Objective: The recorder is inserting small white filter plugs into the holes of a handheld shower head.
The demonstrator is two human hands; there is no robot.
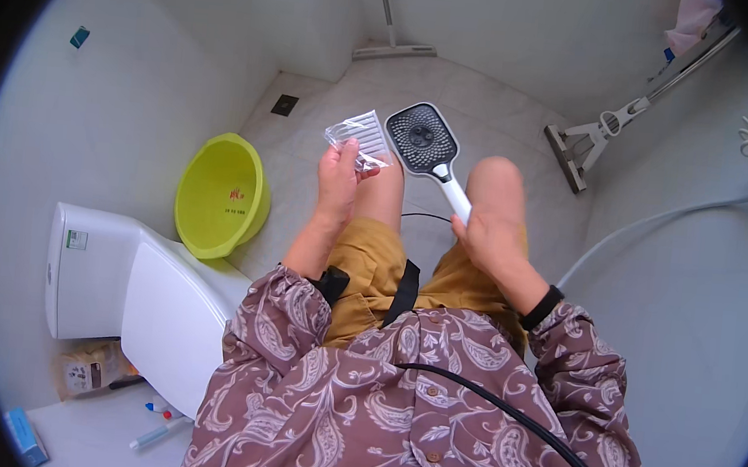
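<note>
In my left hand (337, 184) is a clear plastic packet (367, 133) with a row of several white sticks inside, pinched near its lower edge. My right hand (491, 242) is wrapped round the white handle of a shower head (423, 142). Its square face, dark grey with many small nozzles and a white rim, is turned up toward me. The head tilts to the left, just beside the packet with a small gap between them. Both things are held over my knees, above the tiled floor.
A yellow-green basin (217, 202) leans at the left, beyond a white toilet (173, 318) with its lid down. A squeegee mop (567, 157) stands against the right wall, another (394, 51) at the back. A pale hose (659, 225) curves in from the right. A floor drain (285, 105) lies far left.
</note>
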